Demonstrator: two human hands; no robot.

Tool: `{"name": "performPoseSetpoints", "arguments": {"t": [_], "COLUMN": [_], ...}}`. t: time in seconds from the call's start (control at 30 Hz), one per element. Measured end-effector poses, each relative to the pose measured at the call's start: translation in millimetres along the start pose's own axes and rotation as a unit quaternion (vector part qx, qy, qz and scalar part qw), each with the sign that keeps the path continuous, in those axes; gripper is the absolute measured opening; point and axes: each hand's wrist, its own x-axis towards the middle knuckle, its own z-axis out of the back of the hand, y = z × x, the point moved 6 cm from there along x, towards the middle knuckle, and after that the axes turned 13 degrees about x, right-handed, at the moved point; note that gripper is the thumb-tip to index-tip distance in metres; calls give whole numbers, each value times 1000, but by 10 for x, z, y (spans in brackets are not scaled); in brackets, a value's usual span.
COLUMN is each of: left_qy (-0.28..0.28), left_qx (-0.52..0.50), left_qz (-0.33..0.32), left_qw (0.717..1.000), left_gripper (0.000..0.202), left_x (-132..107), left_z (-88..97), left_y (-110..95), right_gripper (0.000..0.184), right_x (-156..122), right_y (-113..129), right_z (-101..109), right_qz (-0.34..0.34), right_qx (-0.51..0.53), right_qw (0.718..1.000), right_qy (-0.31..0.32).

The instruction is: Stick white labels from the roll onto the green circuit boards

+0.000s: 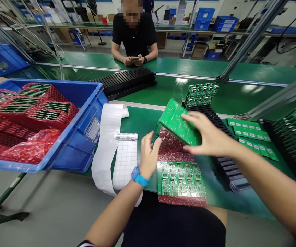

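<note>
Right hand [209, 132] spread wide around the right end of a green circuit panel [176, 120], digits on its opposite edges; exact fingertip contact blurred. The panel is tilted above the far part of a red bubble-wrap sheet [173, 139]; whether it touches the wrap cannot be told. Left hand [149, 156] half spread, thumb apart from loosely bent fingers, nothing seen in its grasp; it is just beside the wrap's left edge, contact unclear. A second panel [182, 178] lies flat on the near part of the wrap, component side up. To the right, a black slotted rack [216, 151]; at its far end, upright boards [201, 94]. Left of the hands, a label strip [126, 157]; farther left, a blue bin [97, 103] holding wrapped boards [34, 99]. Handling, as judged: the panel should be light and stiff, smooth-faced and rather slippery, brittle if flexed, its small parts easily knocked or scraped. Best hold: opposite bare edges, light pinch, fingers off the components, both ends supported if possible. The wrap should be soft, springy and nearly weightless; take it by a free margin.
</note>
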Motion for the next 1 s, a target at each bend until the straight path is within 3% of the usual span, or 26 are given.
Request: {"name": "performPoseSetpoints", "arguments": {"t": [0.03,0.1,0.23,0.4,0.47,0.67,0.73,0.8,0.87,0.9,0.93,1.0], "left_qy": [-42,-69,-57,46,76,45,37,32,27,26,26,28], "left_qx": [48,91,96,93,91,59,49,40,28,20,8,-23], "left_qz": [25,44,1,-133,-163,-93,-50,-5,34,51,67,103], "left_qw": [998,992,994,986,979,993,997,999,999,998,997,994], "left_gripper": [59,55,50,17,14,13,9,9,11,11,11,10], "left_x": [57,131,121,-152,-259,-176,-76,12,70,87,95,90], "left_z": [32,-2,-81,15,69,138,81,12,-41,-59,-70,-80], "left_y": [66,161,184,9,-4,181,241,303,364,392,420,469], "right_gripper": [95,98,95,97,98,114,109,85,54,47,44,36], "right_x": [103,303,543,485,423,382,370,261,-30,-219,-424,-821], "right_y": [-176,-546,-1032,-981,-928,-921,-824,-595,-241,-29,222,582], "right_z": [131,259,135,-204,-302,-376,-229,31,244,238,133,-333], "right_qz": [0,-12,-19,25,13,-49,-38,-3,52,93,171,263], "right_qx": [-38,-67,-31,3,0,-49,-34,-13,-10,-12,-5,14], "right_qw": [999,998,997,989,985,972,983,999,992,985,978,964], "right_qy": [-19,-9,66,148,173,225,174,37,-116,-143,-122,44]}}
